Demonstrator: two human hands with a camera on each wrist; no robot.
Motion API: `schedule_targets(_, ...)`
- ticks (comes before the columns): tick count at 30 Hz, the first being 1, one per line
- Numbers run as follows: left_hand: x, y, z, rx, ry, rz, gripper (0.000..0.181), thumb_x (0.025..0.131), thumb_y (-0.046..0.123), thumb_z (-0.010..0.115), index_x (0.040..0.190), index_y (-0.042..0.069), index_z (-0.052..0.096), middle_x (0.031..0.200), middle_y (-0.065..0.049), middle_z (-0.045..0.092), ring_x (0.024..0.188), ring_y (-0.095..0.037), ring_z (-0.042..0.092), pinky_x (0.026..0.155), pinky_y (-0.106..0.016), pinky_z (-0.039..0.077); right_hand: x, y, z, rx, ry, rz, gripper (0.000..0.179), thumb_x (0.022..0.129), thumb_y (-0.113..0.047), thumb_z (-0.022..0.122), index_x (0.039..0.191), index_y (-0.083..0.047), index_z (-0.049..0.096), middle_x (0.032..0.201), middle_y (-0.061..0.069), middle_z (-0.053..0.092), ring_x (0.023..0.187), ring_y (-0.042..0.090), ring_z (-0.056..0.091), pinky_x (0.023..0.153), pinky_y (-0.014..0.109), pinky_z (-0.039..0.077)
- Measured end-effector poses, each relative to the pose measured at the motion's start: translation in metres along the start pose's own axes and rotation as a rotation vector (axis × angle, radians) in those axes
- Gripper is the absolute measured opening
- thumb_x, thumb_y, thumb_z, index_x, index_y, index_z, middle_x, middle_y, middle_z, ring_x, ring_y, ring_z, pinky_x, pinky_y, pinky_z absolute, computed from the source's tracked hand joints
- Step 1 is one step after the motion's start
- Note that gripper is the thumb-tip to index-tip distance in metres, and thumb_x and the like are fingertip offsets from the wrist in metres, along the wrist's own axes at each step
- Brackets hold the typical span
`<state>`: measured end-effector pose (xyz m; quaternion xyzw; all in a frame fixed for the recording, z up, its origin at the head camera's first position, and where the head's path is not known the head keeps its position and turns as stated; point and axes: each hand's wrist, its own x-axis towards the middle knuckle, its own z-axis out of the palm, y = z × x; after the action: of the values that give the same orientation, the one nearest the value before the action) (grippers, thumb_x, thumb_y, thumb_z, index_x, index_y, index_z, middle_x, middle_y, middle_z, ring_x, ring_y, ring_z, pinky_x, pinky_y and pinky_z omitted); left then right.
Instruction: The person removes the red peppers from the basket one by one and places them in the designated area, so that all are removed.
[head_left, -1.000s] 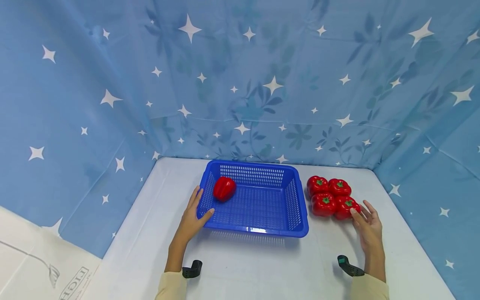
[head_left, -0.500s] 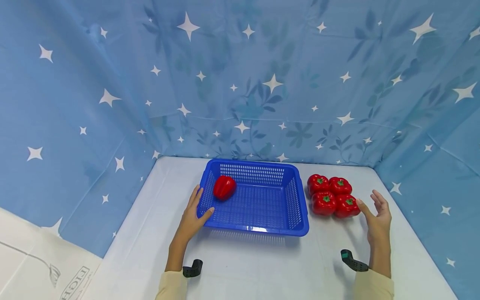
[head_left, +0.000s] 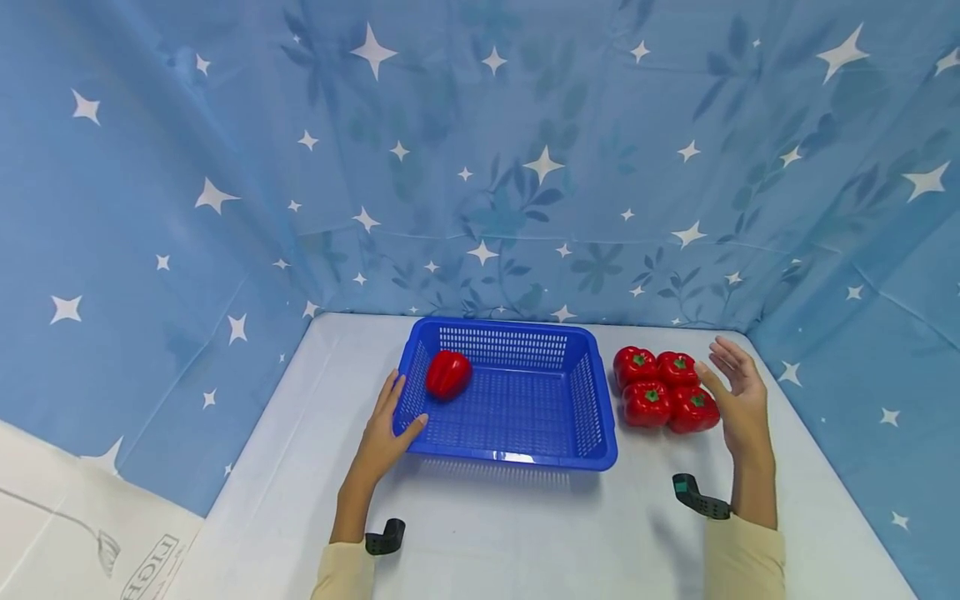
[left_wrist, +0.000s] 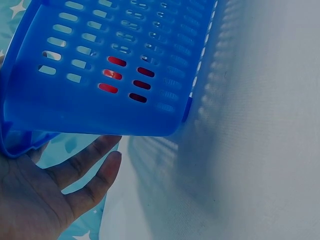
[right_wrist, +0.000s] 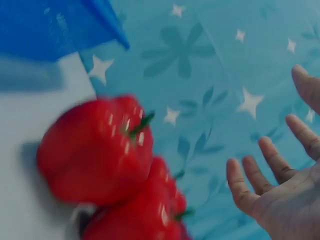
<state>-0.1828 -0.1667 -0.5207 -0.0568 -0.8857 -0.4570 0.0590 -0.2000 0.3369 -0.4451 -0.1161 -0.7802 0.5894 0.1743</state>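
A blue plastic basket (head_left: 517, 417) stands on the table with one red bell pepper (head_left: 448, 375) lying in its left part. At the basket's near left corner, my left hand (head_left: 382, 442) holds the rim, thumb over the inner side and fingers along the outside; the left wrist view shows those fingers (left_wrist: 95, 170) spread below the rim. Several red bell peppers (head_left: 647, 404) with green stems sit in a tight group right of the basket. Beside the group's right edge is my right hand (head_left: 742, 404), raised and holding nothing, its fingers apart in the right wrist view.
The white table (head_left: 487, 533) runs in front of the basket and at both sides. A blue curtain (head_left: 517, 208) with stars and leaves hangs behind and at the sides. Each wrist carries a black camera mount (head_left: 385, 537).
My right hand first draws back rightward from the near right pepper, then moves up and toward the back of the group. My left hand, the basket and the peppers stay put.
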Motion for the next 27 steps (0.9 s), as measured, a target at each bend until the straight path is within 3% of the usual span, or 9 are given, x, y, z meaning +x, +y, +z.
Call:
schedule_targets(4, -0.001, 0.001, -0.001, -0.006, -0.002, -0.004, 0.084, 0.091, 0.044, 0.062, 0.157, 0.013, 0.021, 0.166, -0.002, 0.01, 0.151, -0.035, 0.016, 0.112, -0.061, 0.027, 0.005, -0.016, 0.017, 0.044, -0.113, -0.043, 0.063, 0.094, -0.026, 0.066, 0.15, -0.021, 0.037, 0.153, 0.013, 0.038, 0.131, 0.014, 0.05, 0.087, 0.01, 0.05)
schedule_targets(8, 0.0, 0.001, 0.0, -0.003, -0.005, -0.012, 0.085, 0.091, 0.045, 0.061, 0.157, 0.013, 0.02, 0.166, -0.002, 0.009, 0.151, -0.036, 0.016, 0.112, -0.062, 0.028, 0.011, -0.035, 0.038, 0.155, -0.23, -0.005, 0.063, 0.094, -0.027, 0.066, 0.149, -0.016, 0.038, 0.151, 0.022, 0.034, 0.108, -0.001, 0.055, 0.082, 0.014, 0.054)
schedule_targets(11, 0.0, 0.0, 0.0, -0.001, -0.002, -0.011, 0.085, 0.09, 0.045, 0.061, 0.157, 0.015, 0.019, 0.166, -0.002, 0.009, 0.151, -0.036, 0.016, 0.111, -0.063, 0.029, 0.016, -0.048, 0.055, 0.167, -0.341, 0.027, 0.064, 0.095, -0.029, 0.064, 0.15, -0.013, 0.035, 0.151, 0.024, 0.032, 0.113, 0.008, 0.055, 0.085, 0.021, 0.055)
schedule_targets(16, 0.001, 0.001, -0.001, -0.005, -0.002, -0.003, 0.083, 0.091, 0.045, 0.061, 0.157, 0.014, 0.021, 0.166, -0.001, 0.011, 0.152, -0.034, 0.016, 0.112, -0.061, 0.028, 0.023, -0.062, 0.083, 0.124, -0.535, 0.058, 0.067, 0.097, -0.031, 0.06, 0.153, -0.01, 0.028, 0.153, 0.024, 0.03, 0.131, 0.033, 0.047, 0.094, 0.04, 0.053)
schedule_targets(22, 0.001, 0.001, -0.001, -0.005, 0.007, 0.009, 0.083, 0.091, 0.042, 0.063, 0.157, 0.012, 0.022, 0.166, -0.002, 0.011, 0.152, -0.034, 0.016, 0.115, -0.061, 0.025, 0.032, -0.061, 0.116, 0.172, -0.721, 0.171, 0.066, 0.099, -0.028, 0.057, 0.152, -0.007, 0.024, 0.154, 0.025, 0.029, 0.133, 0.037, 0.046, 0.096, 0.047, 0.052)
schedule_targets(27, 0.0, 0.0, 0.001, 0.005, 0.015, 0.006, 0.084, 0.091, 0.042, 0.064, 0.157, 0.013, 0.021, 0.166, -0.001, 0.011, 0.152, -0.034, 0.016, 0.115, -0.06, 0.025, 0.037, -0.058, 0.143, 0.195, -0.812, 0.268, 0.068, 0.099, -0.026, 0.057, 0.153, -0.005, 0.02, 0.155, 0.027, 0.026, 0.14, 0.049, 0.033, 0.102, 0.058, 0.046)
